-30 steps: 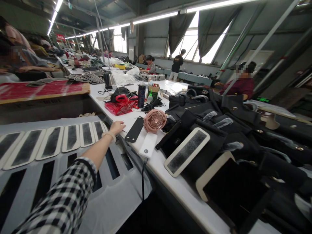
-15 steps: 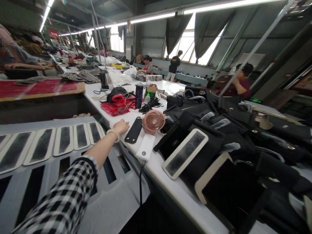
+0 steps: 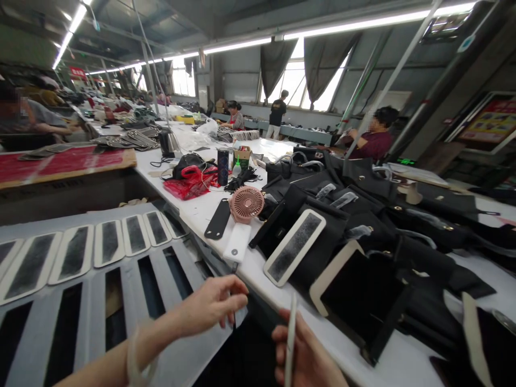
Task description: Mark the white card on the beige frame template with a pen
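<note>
My left hand (image 3: 215, 303) is in the lower middle, wearing a pale bangle, its fingers curled loosely with nothing visible between them. To its right, my right hand (image 3: 304, 349) grips a thin pale-edged panel (image 3: 290, 341), seen nearly edge-on. Beyond the hands, a white power bank (image 3: 237, 243) with a cable lies by the table edge, beside a pink fan (image 3: 246, 203) and a black strap piece (image 3: 217, 219). A cream-bordered dark panel (image 3: 295, 247) rests on black bags (image 3: 322, 220) at the right.
More cream-bordered panels (image 3: 71, 254) lie in a row on the grey slotted surface (image 3: 91, 301) at left. A red plastic bag (image 3: 189, 185), a dark bottle (image 3: 222, 167) and a kettle (image 3: 167, 143) stand farther back. Several people are at work in the background.
My left hand has drawn back from beside the black strap piece toward the lower middle. My right hand has come into view with the thin panel. The camera view has shifted slightly.
</note>
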The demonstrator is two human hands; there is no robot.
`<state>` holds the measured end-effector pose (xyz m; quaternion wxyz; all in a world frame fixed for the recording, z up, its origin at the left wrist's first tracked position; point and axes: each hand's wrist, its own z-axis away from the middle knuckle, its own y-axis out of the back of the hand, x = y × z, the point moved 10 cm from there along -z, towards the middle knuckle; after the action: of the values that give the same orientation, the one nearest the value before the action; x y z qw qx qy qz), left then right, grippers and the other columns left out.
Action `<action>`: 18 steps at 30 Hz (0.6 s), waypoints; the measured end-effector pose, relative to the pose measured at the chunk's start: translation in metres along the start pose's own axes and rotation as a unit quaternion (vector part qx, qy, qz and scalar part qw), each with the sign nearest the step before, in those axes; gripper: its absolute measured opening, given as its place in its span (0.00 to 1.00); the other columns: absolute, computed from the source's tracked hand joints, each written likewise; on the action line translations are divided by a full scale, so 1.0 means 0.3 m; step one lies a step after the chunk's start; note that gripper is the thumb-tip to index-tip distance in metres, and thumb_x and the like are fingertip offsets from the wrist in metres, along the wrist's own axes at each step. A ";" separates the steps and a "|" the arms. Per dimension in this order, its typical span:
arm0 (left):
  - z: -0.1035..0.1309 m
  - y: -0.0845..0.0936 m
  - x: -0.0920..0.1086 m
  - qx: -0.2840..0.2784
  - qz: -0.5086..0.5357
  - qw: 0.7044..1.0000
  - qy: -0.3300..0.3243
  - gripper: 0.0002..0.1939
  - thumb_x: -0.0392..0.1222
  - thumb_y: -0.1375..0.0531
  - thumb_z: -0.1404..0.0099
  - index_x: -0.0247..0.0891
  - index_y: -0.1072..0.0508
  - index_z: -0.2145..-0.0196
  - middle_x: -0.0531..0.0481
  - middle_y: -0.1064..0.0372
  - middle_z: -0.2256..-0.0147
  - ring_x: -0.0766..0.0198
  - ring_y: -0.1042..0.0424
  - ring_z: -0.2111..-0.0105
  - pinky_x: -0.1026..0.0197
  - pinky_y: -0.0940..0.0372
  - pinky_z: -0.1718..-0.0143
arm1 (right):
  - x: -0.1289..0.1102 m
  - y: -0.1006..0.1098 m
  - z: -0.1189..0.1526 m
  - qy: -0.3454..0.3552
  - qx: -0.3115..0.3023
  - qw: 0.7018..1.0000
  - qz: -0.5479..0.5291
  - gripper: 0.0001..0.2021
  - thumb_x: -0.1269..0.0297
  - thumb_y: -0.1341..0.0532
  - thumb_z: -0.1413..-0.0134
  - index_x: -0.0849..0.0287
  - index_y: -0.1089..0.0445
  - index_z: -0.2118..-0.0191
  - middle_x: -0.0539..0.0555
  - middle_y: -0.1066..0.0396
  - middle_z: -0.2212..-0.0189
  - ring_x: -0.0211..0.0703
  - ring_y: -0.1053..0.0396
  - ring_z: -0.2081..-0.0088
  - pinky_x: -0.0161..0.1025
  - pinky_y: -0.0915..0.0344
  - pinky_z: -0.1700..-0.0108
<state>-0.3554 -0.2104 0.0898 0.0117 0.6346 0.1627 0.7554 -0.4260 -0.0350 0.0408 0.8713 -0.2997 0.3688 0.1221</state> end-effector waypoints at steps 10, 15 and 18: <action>0.052 -0.100 -0.069 0.078 0.201 0.974 0.072 0.22 0.54 0.43 0.40 0.33 0.34 0.55 0.42 0.30 0.60 0.57 0.26 0.68 0.62 0.33 0.74 | 0.005 -0.299 0.047 -0.006 -0.134 0.989 0.066 0.43 0.38 0.32 0.59 0.51 0.45 0.41 0.57 0.33 0.45 0.49 0.35 0.44 0.45 0.38 0.49; -0.056 0.264 -0.146 0.218 0.115 0.966 0.080 0.26 0.57 0.42 0.41 0.30 0.32 0.56 0.43 0.28 0.64 0.65 0.32 0.78 0.65 0.42 0.80 | -0.023 -0.036 0.034 0.003 -0.020 0.992 0.126 0.42 0.38 0.29 0.67 0.54 0.37 0.46 0.61 0.34 0.46 0.55 0.34 0.46 0.48 0.36 0.52; -0.204 0.509 -0.142 0.286 0.023 0.954 0.085 0.13 0.44 0.43 0.34 0.29 0.29 0.61 0.46 0.28 0.68 0.69 0.36 0.78 0.65 0.40 0.76 | -0.010 0.144 0.044 0.002 0.056 0.991 0.120 0.44 0.37 0.27 0.74 0.57 0.34 0.49 0.62 0.31 0.52 0.53 0.29 0.56 0.47 0.32 0.59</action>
<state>-0.3772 -0.3788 0.0801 -0.2017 0.5488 0.3576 0.7282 -0.4395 0.0072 0.0315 0.8653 -0.2040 0.4100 0.2039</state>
